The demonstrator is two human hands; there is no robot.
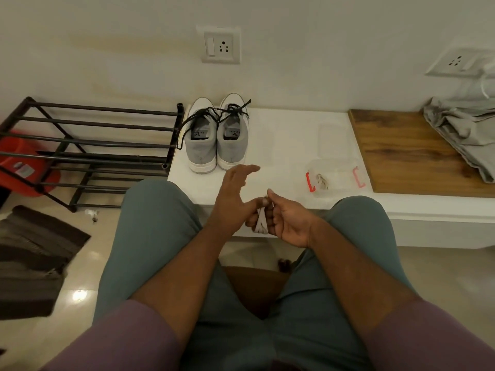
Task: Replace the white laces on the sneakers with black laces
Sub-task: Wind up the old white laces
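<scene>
White laces (260, 223), soft and limp, were pinched in a bundle by the right hand (288, 223), best gripped mid-coil, while the left hand (235, 194) was spread, holding nothing.

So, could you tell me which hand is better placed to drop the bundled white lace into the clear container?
Right hand: it grips the white lace, nearer the clear container.

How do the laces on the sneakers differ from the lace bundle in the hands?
The sneaker laces are black, threaded through the shoes, with loose ends trailing. The lace bundle is white and wound into a compact coil, which the right hand grips while the left hand touches it with its thumb. Both are flat shoelaces.
</scene>
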